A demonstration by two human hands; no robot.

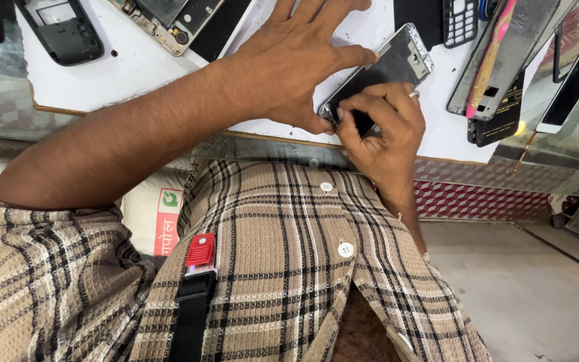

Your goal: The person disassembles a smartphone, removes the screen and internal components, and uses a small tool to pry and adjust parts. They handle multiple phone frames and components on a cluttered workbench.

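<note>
A dismantled smartphone (pixel 400 62) with a silver frame and dark inside lies tilted on a white work board (pixel 135 74). My left hand (pixel 296 64) reaches in from the left and presses on the phone's near-left side, fingers spread and thumb at its lower corner. From below, my right hand (pixel 387 127) pinches thumb and forefinger at the phone's lower end; what sits between the fingertips is hidden. There is a ring on one right-hand finger.
Phone parts lie about the board: a black back cover (pixel 61 30), a frame with a circuit board (pixel 169 20), a keypad (pixel 460 20), a black battery (pixel 497 117) and a white-edged screen (pixel 571 84). My checked shirt carries a red clip (pixel 200 249) on a black strap.
</note>
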